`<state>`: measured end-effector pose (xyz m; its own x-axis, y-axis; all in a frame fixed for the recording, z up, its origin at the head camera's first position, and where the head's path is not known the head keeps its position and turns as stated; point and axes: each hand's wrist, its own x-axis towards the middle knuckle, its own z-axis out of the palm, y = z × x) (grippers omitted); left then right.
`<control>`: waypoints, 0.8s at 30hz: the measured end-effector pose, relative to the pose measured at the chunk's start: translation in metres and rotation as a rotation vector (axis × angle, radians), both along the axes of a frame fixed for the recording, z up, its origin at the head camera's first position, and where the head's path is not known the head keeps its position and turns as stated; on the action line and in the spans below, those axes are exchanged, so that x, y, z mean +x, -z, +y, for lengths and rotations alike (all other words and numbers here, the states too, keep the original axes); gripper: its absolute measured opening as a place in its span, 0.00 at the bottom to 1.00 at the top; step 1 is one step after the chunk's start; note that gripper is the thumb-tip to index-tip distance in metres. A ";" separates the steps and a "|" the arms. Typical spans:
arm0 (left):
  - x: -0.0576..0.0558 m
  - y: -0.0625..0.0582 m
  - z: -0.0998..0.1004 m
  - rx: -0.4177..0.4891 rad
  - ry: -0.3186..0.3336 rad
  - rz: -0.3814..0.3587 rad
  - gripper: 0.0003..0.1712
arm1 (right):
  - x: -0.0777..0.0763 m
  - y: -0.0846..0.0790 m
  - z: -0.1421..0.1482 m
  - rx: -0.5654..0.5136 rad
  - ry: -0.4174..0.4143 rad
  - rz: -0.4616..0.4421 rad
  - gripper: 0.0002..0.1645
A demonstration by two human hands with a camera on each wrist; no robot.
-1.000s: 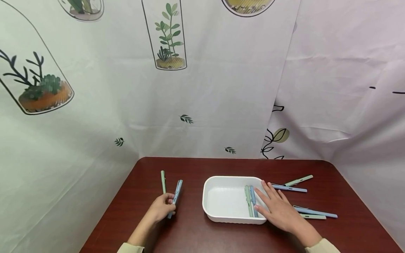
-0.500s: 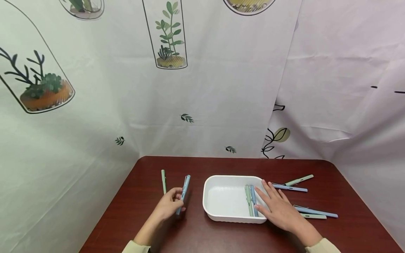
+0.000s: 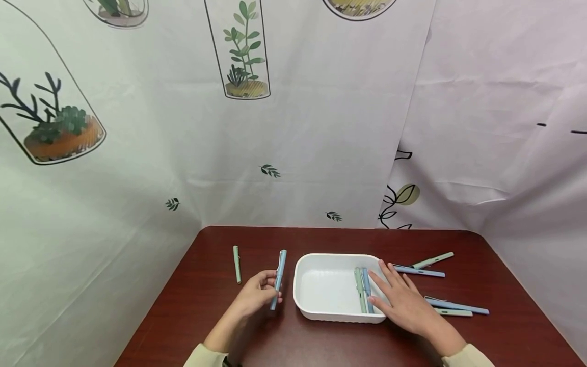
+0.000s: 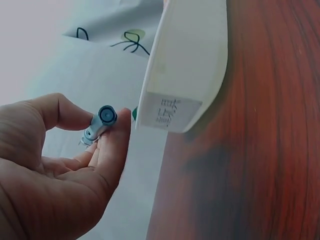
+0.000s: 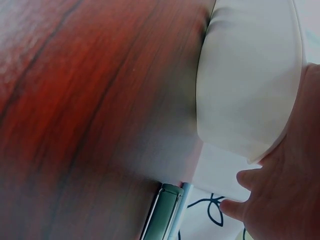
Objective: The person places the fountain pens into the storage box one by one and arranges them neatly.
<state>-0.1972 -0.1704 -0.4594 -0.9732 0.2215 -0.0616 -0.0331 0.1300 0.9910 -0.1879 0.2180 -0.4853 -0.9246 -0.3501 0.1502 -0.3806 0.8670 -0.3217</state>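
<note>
My left hand (image 3: 255, 294) pinches a blue pen (image 3: 278, 279) between thumb and fingers, just left of the white tray (image 3: 316, 315). In the left wrist view the end of that pen (image 4: 107, 115) points at the camera, close to the tray's side wall (image 4: 187, 55). My right hand (image 3: 405, 305) rests on the tray's right rim with its fingers spread. Inside the tray, along its right side, a green pen (image 3: 360, 290) and a blue pen (image 3: 368, 291) lie side by side. The right wrist view shows that hand (image 5: 280, 185) against the tray's outer wall (image 5: 245, 75).
A single green pen (image 3: 236, 265) lies at the left. Right of the tray, a green pen (image 3: 433, 261) and a blue pen (image 3: 422, 273) lie together at the back; another blue pen (image 3: 458, 306) and green pen (image 3: 454, 312) lie nearer. Patterned cloth (image 3: 293, 132) hangs behind the table (image 3: 321, 341).
My left hand has carried the blue pen to the right, toward the tray, and the pen stands more upright in view. The left green pen is now fully uncovered. My right hand stays put.
</note>
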 end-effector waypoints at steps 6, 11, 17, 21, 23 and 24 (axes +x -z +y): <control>-0.004 -0.001 0.010 0.020 0.030 0.014 0.32 | -0.001 0.001 0.000 0.006 -0.004 0.016 0.42; -0.006 0.001 0.018 0.035 0.064 0.025 0.32 | -0.002 0.003 0.000 0.013 -0.002 0.021 0.42; -0.006 0.003 0.030 0.065 0.058 0.013 0.31 | -0.001 0.003 0.000 0.024 0.004 0.031 0.42; -0.005 0.003 0.038 0.092 0.039 -0.006 0.31 | -0.001 0.003 -0.001 0.031 0.007 0.037 0.41; -0.005 0.002 0.042 0.109 0.038 -0.021 0.31 | -0.001 0.003 -0.001 0.032 0.007 0.039 0.41; -0.005 0.001 0.044 0.114 0.039 -0.029 0.31 | -0.001 0.003 -0.001 0.032 0.008 0.039 0.41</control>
